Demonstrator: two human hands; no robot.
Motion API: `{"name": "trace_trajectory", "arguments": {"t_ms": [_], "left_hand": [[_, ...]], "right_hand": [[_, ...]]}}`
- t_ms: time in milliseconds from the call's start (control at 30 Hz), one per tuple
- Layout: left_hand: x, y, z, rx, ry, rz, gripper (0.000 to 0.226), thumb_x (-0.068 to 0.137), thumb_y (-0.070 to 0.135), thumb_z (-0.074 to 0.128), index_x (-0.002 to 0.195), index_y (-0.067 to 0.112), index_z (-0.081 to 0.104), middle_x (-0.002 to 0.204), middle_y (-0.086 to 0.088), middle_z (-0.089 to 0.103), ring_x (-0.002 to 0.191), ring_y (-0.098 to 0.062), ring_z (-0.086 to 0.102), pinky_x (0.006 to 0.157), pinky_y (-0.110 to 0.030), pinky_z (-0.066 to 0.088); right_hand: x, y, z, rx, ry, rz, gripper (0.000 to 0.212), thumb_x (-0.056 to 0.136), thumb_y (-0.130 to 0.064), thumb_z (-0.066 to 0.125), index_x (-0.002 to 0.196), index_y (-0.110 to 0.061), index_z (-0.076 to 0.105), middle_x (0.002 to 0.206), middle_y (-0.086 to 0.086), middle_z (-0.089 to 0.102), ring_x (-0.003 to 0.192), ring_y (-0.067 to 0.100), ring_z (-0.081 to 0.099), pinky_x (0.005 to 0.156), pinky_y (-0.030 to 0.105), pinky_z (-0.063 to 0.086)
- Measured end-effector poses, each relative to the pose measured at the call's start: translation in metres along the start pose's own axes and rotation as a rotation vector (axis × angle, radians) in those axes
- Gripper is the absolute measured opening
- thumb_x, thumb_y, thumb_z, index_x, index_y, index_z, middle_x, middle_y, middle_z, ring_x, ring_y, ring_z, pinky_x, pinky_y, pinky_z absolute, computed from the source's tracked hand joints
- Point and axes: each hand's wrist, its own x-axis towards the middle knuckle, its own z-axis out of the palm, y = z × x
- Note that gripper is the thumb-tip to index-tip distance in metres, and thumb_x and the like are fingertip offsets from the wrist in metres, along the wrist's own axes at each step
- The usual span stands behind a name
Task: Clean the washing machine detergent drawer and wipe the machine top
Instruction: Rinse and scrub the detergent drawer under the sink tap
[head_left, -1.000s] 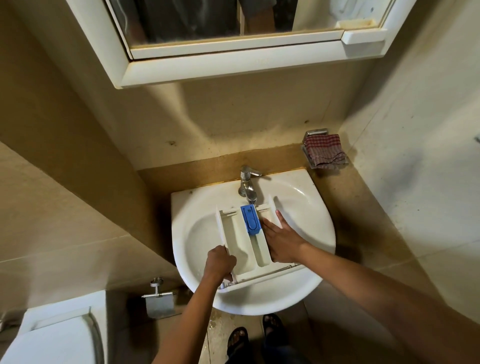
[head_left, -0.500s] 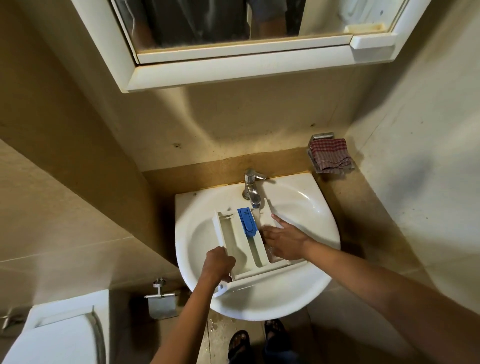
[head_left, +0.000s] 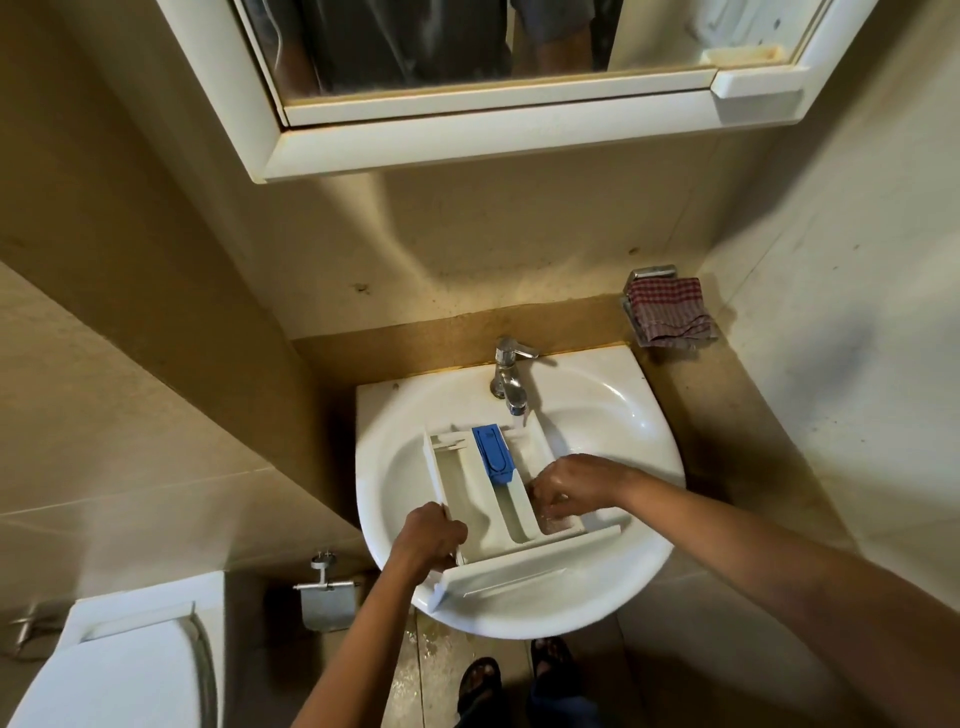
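Drawer (head_left: 462, 499) lies across the sink (head_left: 631, 415) basin, front panel toward the person, back end just under the tap (head_left: 509, 382). Blue insert (head_left: 492, 460) sits in its middle compartment. L hand (head_left: 431, 538) grips the drawer's left wall near the front corner. R hand (head_left: 576, 486) reaches into the right compartment w/ fingers bent down; can't tell if it pinches anything. Checked cloth (head_left: 670, 312) hangs on a wall holder right of the sink, well apart.

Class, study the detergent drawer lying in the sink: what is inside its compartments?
The detergent drawer holds a blue insert in its middle channel. The left compartment shows only white plastic. The right hand reaches into the right compartment and covers most of its floor.
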Motion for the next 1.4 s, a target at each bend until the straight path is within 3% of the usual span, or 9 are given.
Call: {"name": "trace_trajectory", "arguments": {"t_ms": [100,167,433,533,667,867,1033,1200,1400], "left_hand": [[-0.002,0.002,0.001,0.039,-0.050,0.014,0.012,0.080,0.012,0.059,0.090,0.004,0.057,0.083,-0.009,0.061,0.066,-0.020,0.059,0.058,-0.024,0.047],[-0.002,0.004,-0.001,0.048,-0.051,0.015,0.011,0.080,0.014,0.060,0.087,0.007,0.057,0.080,-0.006,0.060,0.064,-0.016,0.057,0.052,-0.021,0.043],[0.003,0.010,-0.021,0.071,-0.090,-0.024,0.015,0.083,0.009,0.056,0.069,0.006,0.060,0.071,-0.005,0.054,0.056,-0.013,0.050,0.042,-0.016,0.037],[0.005,0.010,-0.029,-0.042,-0.185,-0.055,0.013,0.091,0.014,0.057,0.083,0.005,0.063,0.079,-0.005,0.060,0.065,-0.012,0.054,0.055,-0.018,0.044],[0.000,0.007,-0.041,-0.303,-0.239,-0.174,0.018,0.093,0.015,0.059,0.077,0.007,0.063,0.072,-0.007,0.064,0.068,-0.017,0.060,0.062,-0.025,0.051],[0.003,-0.003,-0.042,-0.389,-0.284,-0.244,0.020,0.093,0.011,0.058,0.075,0.007,0.062,0.059,-0.003,0.066,0.049,-0.011,0.064,0.046,-0.018,0.051],[0.005,-0.006,-0.040,-0.494,-0.346,-0.150,0.021,0.087,0.025,0.067,0.092,0.005,0.070,0.093,-0.013,0.071,0.088,-0.025,0.066,0.096,-0.040,0.049],[0.002,-0.011,-0.038,-0.726,-0.255,-0.113,0.030,0.091,0.042,0.059,0.106,0.016,0.065,0.104,-0.012,0.066,0.097,-0.027,0.063,0.086,-0.041,0.054],[0.013,-0.016,-0.024,-0.792,-0.120,0.190,0.028,0.103,0.029,0.034,0.126,0.034,0.050,0.124,0.008,0.054,0.126,-0.016,0.042,0.116,-0.038,0.016]], "right_hand": [[0.013,-0.003,0.017,0.084,0.201,0.231,0.030,0.090,-0.020,0.056,0.119,-0.017,0.061,0.121,0.001,0.061,0.116,0.019,0.052,0.088,0.030,0.047],[0.017,-0.011,0.021,0.201,0.120,0.285,0.059,0.086,-0.026,0.057,0.142,-0.022,0.038,0.145,-0.003,0.041,0.132,0.015,0.035,0.106,0.034,0.037],[-0.010,-0.032,-0.025,0.534,-0.420,0.375,0.025,0.094,-0.038,0.051,0.105,-0.027,0.070,0.110,-0.009,0.066,0.101,0.009,0.057,0.092,0.023,0.042],[-0.022,-0.032,-0.049,0.823,-0.369,0.412,0.031,0.097,-0.040,0.048,0.096,-0.018,0.070,0.089,-0.010,0.068,0.084,0.005,0.061,0.087,0.024,0.046],[-0.038,-0.018,-0.061,1.254,-0.171,0.356,0.051,0.076,-0.059,0.065,0.099,-0.014,0.068,0.097,-0.004,0.071,0.094,0.009,0.066,0.087,0.022,0.047],[-0.036,-0.016,-0.071,1.289,0.136,0.439,0.024,0.076,-0.020,0.076,0.093,-0.004,0.068,0.090,0.007,0.070,0.089,0.018,0.065,0.083,0.030,0.048],[-0.030,-0.018,-0.084,1.347,0.194,0.547,0.003,0.085,-0.005,0.067,0.087,-0.007,0.068,0.076,0.003,0.072,0.076,0.016,0.068,0.067,0.025,0.055],[-0.039,-0.015,-0.075,1.470,0.242,0.698,0.010,0.086,-0.012,0.067,0.094,-0.006,0.068,0.083,0.007,0.073,0.077,0.018,0.070,0.072,0.032,0.056],[-0.039,-0.014,-0.056,1.608,0.190,0.835,0.013,0.089,-0.020,0.063,0.096,-0.009,0.064,0.080,0.006,0.071,0.079,0.021,0.066,0.067,0.035,0.056]]}}
